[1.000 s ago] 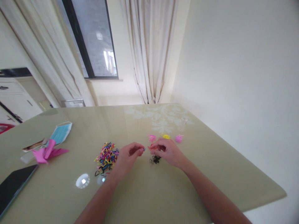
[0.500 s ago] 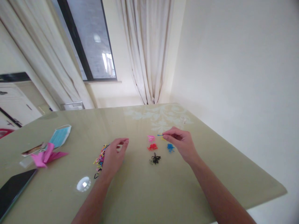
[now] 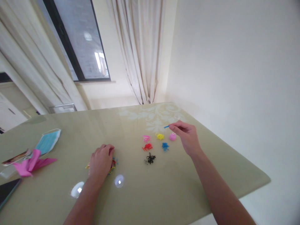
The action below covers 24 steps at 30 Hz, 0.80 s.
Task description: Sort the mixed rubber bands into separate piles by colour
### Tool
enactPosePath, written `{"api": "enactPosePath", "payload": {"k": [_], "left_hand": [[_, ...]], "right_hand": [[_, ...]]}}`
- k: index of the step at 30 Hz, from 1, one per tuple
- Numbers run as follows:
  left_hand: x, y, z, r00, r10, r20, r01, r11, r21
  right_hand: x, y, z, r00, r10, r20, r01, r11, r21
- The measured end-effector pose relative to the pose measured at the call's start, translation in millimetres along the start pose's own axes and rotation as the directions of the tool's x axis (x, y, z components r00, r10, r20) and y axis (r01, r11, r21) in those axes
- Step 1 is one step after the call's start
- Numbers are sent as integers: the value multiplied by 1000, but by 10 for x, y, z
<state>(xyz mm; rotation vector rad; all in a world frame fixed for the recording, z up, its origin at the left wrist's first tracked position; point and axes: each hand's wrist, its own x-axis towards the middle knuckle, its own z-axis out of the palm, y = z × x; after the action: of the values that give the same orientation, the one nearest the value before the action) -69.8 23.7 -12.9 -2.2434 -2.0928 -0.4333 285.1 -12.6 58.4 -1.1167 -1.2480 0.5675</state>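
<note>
My right hand [image 3: 186,136] is raised over the right side of the table, thumb and forefinger closed on a small blue rubber band [image 3: 166,127]. Below and left of it lie small heaps of bands sorted by colour: pink [image 3: 146,138], yellow [image 3: 159,136], pale pink [image 3: 172,137], red [image 3: 147,147], blue [image 3: 165,147] and black [image 3: 150,158]. My left hand [image 3: 101,160] rests, fingers curled, over a mixed-colour pile of rubber bands [image 3: 112,166] and covers most of it. Whatever its fingertips pinch is hidden.
On the left of the glossy table [image 3: 131,200] are a blue face mask [image 3: 48,142], a pink folded paper piece [image 3: 32,164] and a dark phone [image 3: 8,190]. Beyond the far edge hang curtains [image 3: 140,50]; a white wall [image 3: 229,78] stands on the right.
My left hand has come down onto the mixed pile, its fingers curling over it. My right hand has lifted slightly away from the heaps, still pinching the blue band. The view has shifted right.
</note>
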Motion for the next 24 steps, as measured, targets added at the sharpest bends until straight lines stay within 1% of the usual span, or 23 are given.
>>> {"api": "enactPosePath", "payload": {"k": [1,3,5,7,9,12,14,15,16,17,18,20,21,22,23,24], "left_hand": [[4,-10,1,1000,17,-8,-18,1000,-20],[1,-15,5,999,25,-32,-27,998,-48],[-7,3,2,998,0,-63,-3,999,-45],[-12,36,-9,995,-11,-104,8,999,-33],[-10,73,-21,988,22,-154,-30,998,-48],[5,112,-33,973,61,-224,-86,991,-103],[18,133,-40,965,37,-258,-93,974,-205],[23,150,-47,963,5,-268,-87,951,-295],[25,175,-57,963,-40,-266,-76,908,-411],[22,211,-70,963,-93,-251,-61,837,-544],[13,258,-86,964,-146,-221,-43,737,-675],[-26,382,-122,969,-212,-130,-12,481,-876],[-54,453,-139,975,-205,-86,-5,366,-931],[-87,523,-153,983,-176,-46,4,275,-961],[-121,589,-163,990,-141,-15,14,207,-978],[-154,647,-169,995,-94,16,30,157,-987]], "right_hand": [[15,6,-23,999,12,32,-9,998,-63],[48,50,-63,989,47,143,-10,970,-245],[77,139,-80,965,89,249,27,904,-427],[90,255,-68,941,137,309,58,835,-547],[87,373,-40,924,188,333,58,792,-608],[67,503,-16,907,255,337,32,754,-656],[59,528,-22,905,281,320,20,722,-691],[57,518,-25,907,283,311,23,704,-710],[55,494,-23,915,271,300,33,689,-724],[50,456,-10,928,235,290,54,684,-727],[41,407,17,943,180,282,83,692,-717],[-5,295,119,961,44,275,150,749,-645],[-45,240,192,959,-13,284,183,790,-585],[-95,190,276,953,-39,300,197,834,-516],[-152,149,365,942,-46,332,198,874,-443],[-213,117,452,930,-49,364,195,905,-377]]}}
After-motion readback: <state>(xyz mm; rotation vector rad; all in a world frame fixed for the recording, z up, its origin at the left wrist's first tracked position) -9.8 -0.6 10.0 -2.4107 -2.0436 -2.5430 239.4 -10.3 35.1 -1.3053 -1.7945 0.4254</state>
